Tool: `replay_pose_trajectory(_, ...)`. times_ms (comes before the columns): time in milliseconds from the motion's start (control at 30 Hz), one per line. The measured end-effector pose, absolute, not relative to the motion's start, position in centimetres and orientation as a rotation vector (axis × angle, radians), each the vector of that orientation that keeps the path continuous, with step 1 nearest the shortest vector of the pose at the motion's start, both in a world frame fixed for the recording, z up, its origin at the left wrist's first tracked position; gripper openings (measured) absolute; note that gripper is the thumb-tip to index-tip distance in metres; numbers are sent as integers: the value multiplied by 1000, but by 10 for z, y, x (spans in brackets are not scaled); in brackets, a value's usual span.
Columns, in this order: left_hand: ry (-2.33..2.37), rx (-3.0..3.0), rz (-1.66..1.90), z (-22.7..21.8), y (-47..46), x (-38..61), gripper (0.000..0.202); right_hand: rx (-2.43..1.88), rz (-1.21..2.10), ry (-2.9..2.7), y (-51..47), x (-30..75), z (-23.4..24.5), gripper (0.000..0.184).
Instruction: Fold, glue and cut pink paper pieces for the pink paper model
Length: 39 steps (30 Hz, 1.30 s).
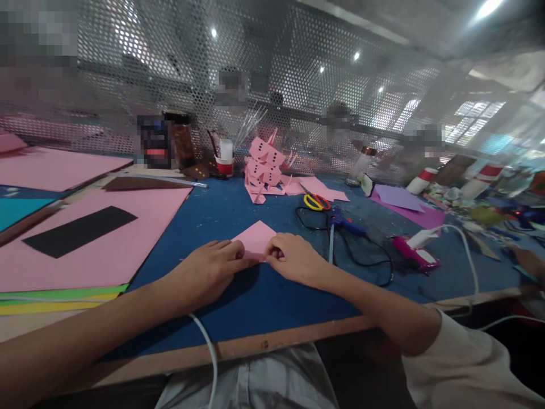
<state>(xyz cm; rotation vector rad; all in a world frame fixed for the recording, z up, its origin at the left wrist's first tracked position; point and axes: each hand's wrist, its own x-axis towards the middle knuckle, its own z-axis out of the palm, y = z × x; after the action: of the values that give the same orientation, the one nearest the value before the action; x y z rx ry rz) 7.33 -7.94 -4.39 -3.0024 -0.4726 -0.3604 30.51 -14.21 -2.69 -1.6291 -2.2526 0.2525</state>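
A small piece of pink paper (257, 237) lies on the blue table top, its pointed corner facing away from me. My left hand (217, 261) presses on the paper's near left edge with curled fingers. At the near right edge, my right hand (293, 255) pinches the same paper between thumb and fingers. The two hands almost meet along the near edge, which they partly hide. Beyond the paper stands a pink paper model ship (264, 167) with dotted sails.
Scissors (315, 201) and a blue glue gun (347, 221) with a black cord lie right of the paper. A pink device (416, 253) with a white cable sits farther right. Stacked pink sheets (140, 227) bear a black strip (80, 230) at left. A perforated metal screen (289, 91) stands behind.
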Motion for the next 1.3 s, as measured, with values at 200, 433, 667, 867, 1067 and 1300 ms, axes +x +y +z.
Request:
replay_pose_trajectory(200, -672, -3200, -613, -40, -83, 82, 25, -1625, 380, -2165, -139, 309, -33, 8)
replay_pose_trajectory(433, -1267, -3132, -571, -32, -84, 108, 17, -1661, 381, -2153, -133, 309, -39, 10)
replay_pose_trajectory(667, -1426, -3074, -360, -25, -79, 119, 15, -1664, 348, -2141, -136, 307, -37, 8)
replay_pose_trajectory(867, -1451, -3066, -187, -20, -71, 119, 20, -1681, 328, -2152, -138, 308, -34, 9)
replay_pose_trajectory(1067, -1384, -3106, -194, -19, -68, 116, 18, -1680, 352, -2144, -142, 312, -33, 10)
replay_pose_trajectory(1300, -1365, -3122, -199, -15, -69, 110, 14, -1708, 359, -2115, -143, 322, -35, 8)
